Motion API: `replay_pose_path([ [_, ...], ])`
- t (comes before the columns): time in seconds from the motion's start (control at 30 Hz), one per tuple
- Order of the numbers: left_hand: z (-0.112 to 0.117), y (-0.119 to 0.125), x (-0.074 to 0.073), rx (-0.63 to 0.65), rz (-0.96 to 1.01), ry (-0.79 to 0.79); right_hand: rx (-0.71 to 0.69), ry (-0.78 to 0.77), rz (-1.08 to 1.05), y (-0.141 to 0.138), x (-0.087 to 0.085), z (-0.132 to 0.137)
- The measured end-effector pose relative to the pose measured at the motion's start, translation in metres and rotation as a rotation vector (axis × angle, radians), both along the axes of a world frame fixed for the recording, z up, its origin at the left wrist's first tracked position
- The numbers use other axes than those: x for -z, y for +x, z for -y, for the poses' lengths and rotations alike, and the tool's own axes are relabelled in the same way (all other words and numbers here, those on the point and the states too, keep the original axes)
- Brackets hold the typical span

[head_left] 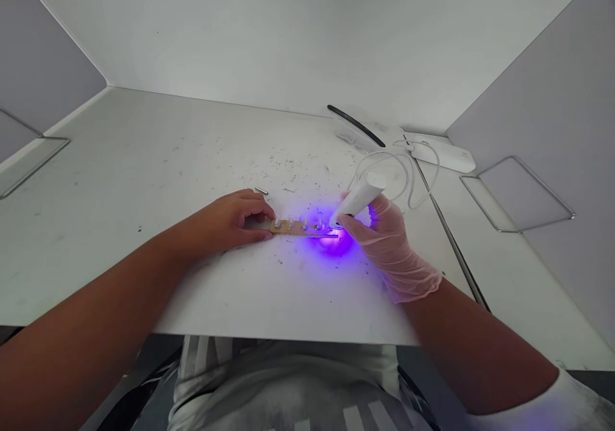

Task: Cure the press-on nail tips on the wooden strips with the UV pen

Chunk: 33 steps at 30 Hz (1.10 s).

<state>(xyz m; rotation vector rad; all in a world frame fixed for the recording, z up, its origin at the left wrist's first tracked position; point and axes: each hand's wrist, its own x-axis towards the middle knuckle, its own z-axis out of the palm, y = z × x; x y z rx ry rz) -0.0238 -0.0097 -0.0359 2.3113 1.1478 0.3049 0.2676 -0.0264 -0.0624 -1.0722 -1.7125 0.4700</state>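
My bare left hand pinches the left end of a narrow tan strip lying on the table. Several small pale pieces stand in a row along the strip; they are too small to name. In a thin pinkish glove, my right hand grips a white handheld UV lamp. The lamp tilts down over the strip's right end and casts violet light on it and on the tabletop around it. Whether the lamp touches the strip I cannot tell. A short metal pin lies just beyond my left fingertips.
Small dark shavings are scattered over the white table. At the back lies a black curved file by clear plastic. A white cable loops near a white power strip. Wire frames project at both side walls.
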Motion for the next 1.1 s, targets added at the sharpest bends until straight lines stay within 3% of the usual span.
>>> replay_pose_path([
  [1.1,0.0006,0.0013,-0.0036,-0.015,-0.016,-0.054,-0.101,0.072,-0.042,0.0015,0.0035,-0.0029],
])
